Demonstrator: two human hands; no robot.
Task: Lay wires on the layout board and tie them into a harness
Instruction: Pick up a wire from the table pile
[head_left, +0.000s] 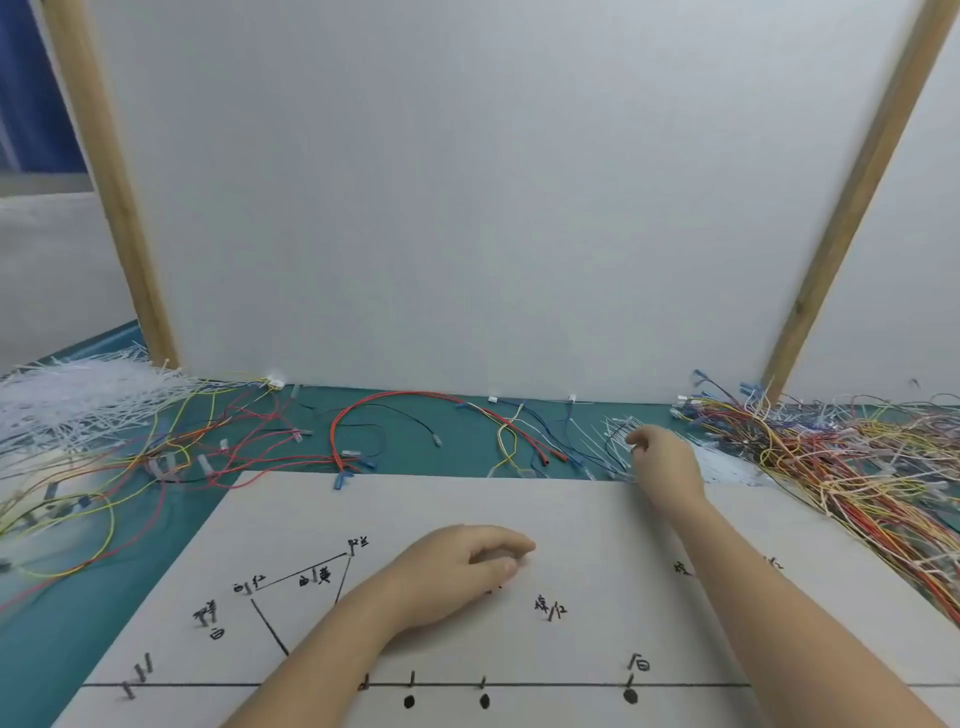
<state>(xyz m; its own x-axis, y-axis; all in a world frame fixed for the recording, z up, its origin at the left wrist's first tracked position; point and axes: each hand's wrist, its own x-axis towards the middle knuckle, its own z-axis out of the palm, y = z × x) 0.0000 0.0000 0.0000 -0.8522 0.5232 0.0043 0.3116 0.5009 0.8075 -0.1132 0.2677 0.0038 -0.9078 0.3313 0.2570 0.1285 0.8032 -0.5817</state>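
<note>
The white layout board (587, 525) lies in front of me, marked with black lines, dots, handwritten labels and small upright pegs. My left hand (457, 566) rests on the board's middle, fingers loosely curled, holding nothing that I can see. My right hand (665, 462) reaches past the board's far edge into a small bunch of white cable ties (615, 436), fingers bent down among them; whether it grips one is hidden. Loose red, black, blue and yellow wires (415, 415) lie on the teal table beyond the board.
A big tangle of coloured wires (852, 467) fills the right side. White cable ties (78, 400) are heaped at far left, with more loose wires (130, 467) beside them. A white panel with wooden posts (130, 234) stands upright behind the table.
</note>
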